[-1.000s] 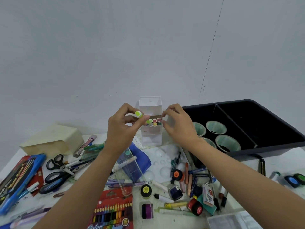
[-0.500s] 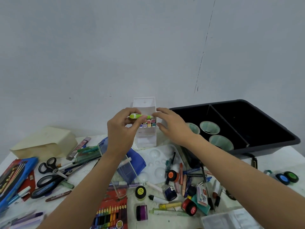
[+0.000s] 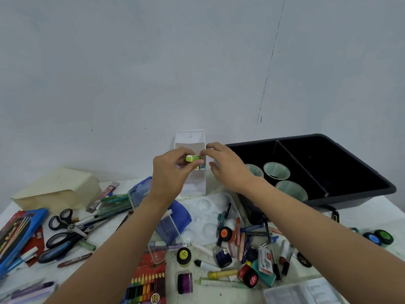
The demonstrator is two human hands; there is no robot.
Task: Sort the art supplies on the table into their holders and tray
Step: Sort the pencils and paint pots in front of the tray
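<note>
A white marker holder (image 3: 195, 185) stands at the back of the table with several coloured marker caps showing in its opening. My left hand (image 3: 168, 174) pinches a lime-green marker (image 3: 192, 158) lying sideways right at that opening. My right hand (image 3: 225, 165) touches the marker's right end with its fingertips and also rests against the holder's right edge. The black tray (image 3: 350, 194) with a divider sits to the right and holds three green-rimmed cups (image 3: 276, 171).
Loose supplies cover the table: scissors (image 3: 63, 229), a coloured pencil box (image 3: 146, 284), a white palette (image 3: 208, 218), paint pots (image 3: 183, 256), pens and crayons (image 3: 238, 240). A cream box (image 3: 54, 189) stands at the left, a blue case (image 3: 15, 233) at the far left.
The green marker has turned from end-on to sideways at the holder's opening. My right hand's fingertips have come onto the marker's end. The view shifted slightly.
</note>
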